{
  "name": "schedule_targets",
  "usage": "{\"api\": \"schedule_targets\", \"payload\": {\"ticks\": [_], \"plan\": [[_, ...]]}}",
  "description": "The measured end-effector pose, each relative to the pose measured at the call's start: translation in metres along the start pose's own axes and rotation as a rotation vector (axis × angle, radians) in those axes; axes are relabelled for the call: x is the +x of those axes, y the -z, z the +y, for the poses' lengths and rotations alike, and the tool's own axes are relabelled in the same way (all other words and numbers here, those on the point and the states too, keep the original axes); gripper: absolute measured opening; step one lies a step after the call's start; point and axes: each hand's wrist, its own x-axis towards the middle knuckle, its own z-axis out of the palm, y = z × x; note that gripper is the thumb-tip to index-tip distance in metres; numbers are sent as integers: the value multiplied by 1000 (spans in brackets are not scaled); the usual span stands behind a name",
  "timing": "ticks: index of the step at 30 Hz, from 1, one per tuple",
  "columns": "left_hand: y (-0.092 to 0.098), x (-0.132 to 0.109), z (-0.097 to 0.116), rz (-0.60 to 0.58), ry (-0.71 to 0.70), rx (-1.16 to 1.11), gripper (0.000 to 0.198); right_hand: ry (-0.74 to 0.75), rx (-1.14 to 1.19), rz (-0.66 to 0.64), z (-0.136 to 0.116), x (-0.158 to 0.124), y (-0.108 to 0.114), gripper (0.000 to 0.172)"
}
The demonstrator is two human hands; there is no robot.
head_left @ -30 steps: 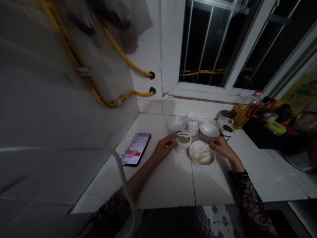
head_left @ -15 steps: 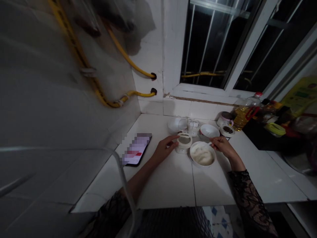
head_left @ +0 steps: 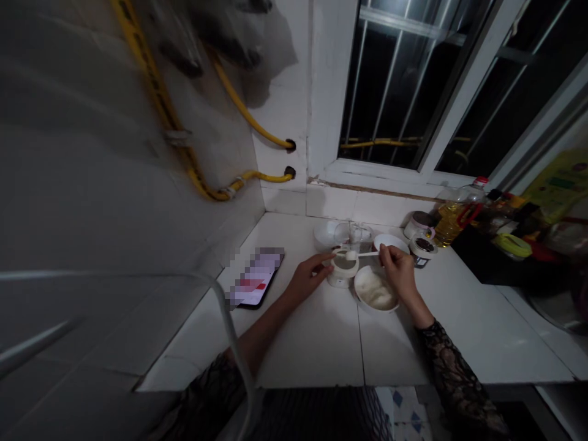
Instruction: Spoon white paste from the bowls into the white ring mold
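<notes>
The right hand (head_left: 399,274) pinches a white spoon (head_left: 362,253), its white dollop held over a round white container (head_left: 342,271). The left hand (head_left: 307,275) grips the container, steadying it; a bowl of white paste (head_left: 375,290) sits at its four o'clock, within easy reach.

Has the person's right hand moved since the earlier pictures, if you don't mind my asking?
Yes, the right hand has moved left, from beside the white bowl to over its rim, toward the white round container.
</notes>
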Motion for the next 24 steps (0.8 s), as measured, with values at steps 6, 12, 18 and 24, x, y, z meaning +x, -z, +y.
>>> {"api": "schedule_targets", "payload": {"ticks": [6,12,18,24], "plan": [[1,0,1,-4,5,17,34,414,-327,-119,-14,-9,-1,41],[1,0,0,6,8,28,34,83,-79,-70,10,0,34,43],[1,0,-2,-3,13,29,34,-47,-111,-392,32,1,52,41],[2,0,5,-3,24,37,33,-22,-33,-615,25,-5,35,40]]}}
